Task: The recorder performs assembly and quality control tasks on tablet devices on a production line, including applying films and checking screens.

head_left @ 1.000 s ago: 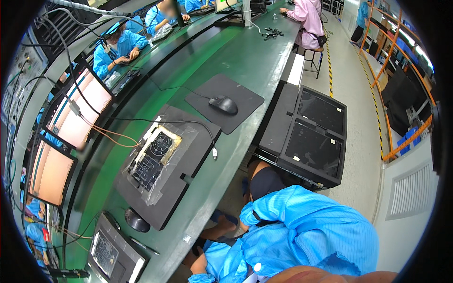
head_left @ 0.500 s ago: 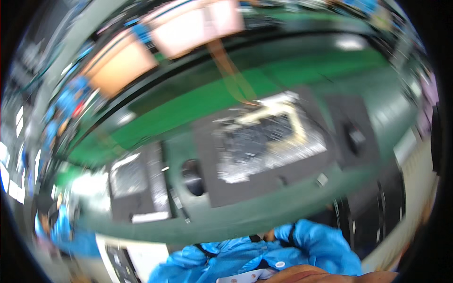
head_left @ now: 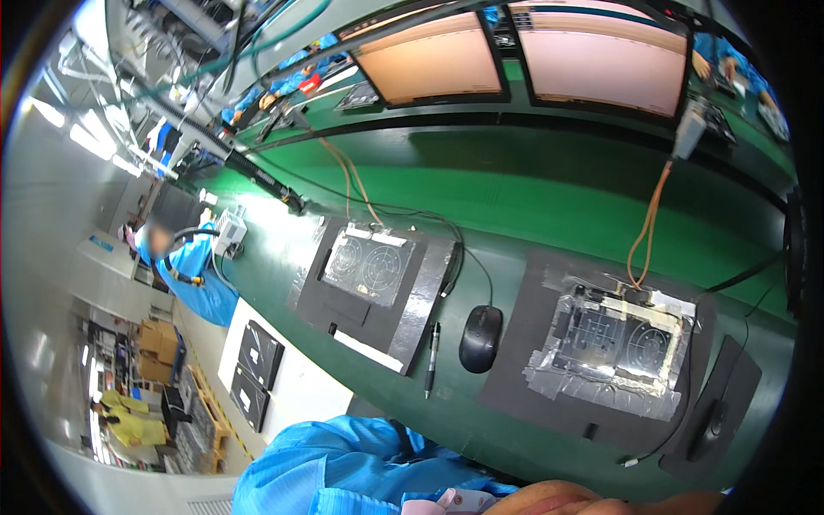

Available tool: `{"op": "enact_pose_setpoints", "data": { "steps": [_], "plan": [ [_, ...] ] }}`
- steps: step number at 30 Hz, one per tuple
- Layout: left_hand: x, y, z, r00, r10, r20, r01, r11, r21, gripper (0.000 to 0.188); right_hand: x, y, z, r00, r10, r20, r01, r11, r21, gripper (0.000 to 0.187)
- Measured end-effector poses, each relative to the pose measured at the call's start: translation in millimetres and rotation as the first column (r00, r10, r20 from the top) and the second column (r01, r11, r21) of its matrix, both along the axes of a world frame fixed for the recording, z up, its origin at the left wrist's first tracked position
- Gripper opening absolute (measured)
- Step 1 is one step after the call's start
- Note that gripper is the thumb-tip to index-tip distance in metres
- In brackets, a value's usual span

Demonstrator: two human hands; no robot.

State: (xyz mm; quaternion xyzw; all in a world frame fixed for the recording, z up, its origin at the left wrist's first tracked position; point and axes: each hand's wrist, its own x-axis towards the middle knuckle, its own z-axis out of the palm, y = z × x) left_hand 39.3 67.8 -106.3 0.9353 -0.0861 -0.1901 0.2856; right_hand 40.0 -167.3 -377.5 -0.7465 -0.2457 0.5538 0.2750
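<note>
Neither of my hands shows; only a blue sleeve (head_left: 326, 459) comes in at the lower edge, below the green bench (head_left: 386, 378). Closest to it on the bench top lie a pen (head_left: 432, 360) and a black computer mouse (head_left: 481, 338). Left of the pen sits a dark foam pad with a clear taped plate (head_left: 372, 264) marked with round targets. To the right, another black foam pad (head_left: 515, 382) carries a taped fixture (head_left: 614, 339) with a similar target plate. Orange cables (head_left: 650, 227) run to the fixtures.
Two lit monitors (head_left: 601, 56) stand behind the bench. A second mouse (head_left: 708, 429) rests on a dark mat at the right. Black flat cases (head_left: 257, 356) lie on a white surface at the left. Beyond are a co-worker in blue (head_left: 202, 279), cardboard boxes (head_left: 159, 352) and a wooden pallet (head_left: 210, 412).
My view has swung left, so the bench items now appear further right and the room at the left shows more. The earlier picture is blurred. No object has visibly moved on the bench.
</note>
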Motion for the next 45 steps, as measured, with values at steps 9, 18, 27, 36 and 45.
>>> {"op": "enact_pose_setpoints", "data": {
  "steps": [9,18,27,36,45],
  "plan": [
    [-69.6,52.4,-91.3,0.967,-0.038,0.252,0.088,0.978,-0.191,0.048,-38.6,1.5,27.8,0.993,0.057,0.108,-0.027,0.966,-0.257,0.069],
    [-104.8,79.0,-81.6,0.915,-0.178,0.362,0.145,0.982,0.117,0.045,-63.1,54.0,255.8,0.785,-0.309,0.536,0.387,0.921,-0.036,0.059],
    [-186.5,159.0,13.7,0.812,0.188,0.553,-0.160,0.982,-0.098,0.061,-90.2,18.6,339.7,0.462,-0.248,0.851,0.175,0.967,0.187,0.024],
    [-226.6,208.2,-20.4,0.750,0.604,0.269,-0.659,0.652,0.374,0.109,-76.1,3.3,358.4,0.007,-0.498,0.867,0.154,0.858,0.491,0.006],
    [-235.3,222.3,-5.0,0.814,0.472,0.339,-0.578,0.711,0.399,0.097,-58.7,18.2,352.8,0.027,-0.576,0.817,0.233,0.798,0.555,0.007]
  ]
}}
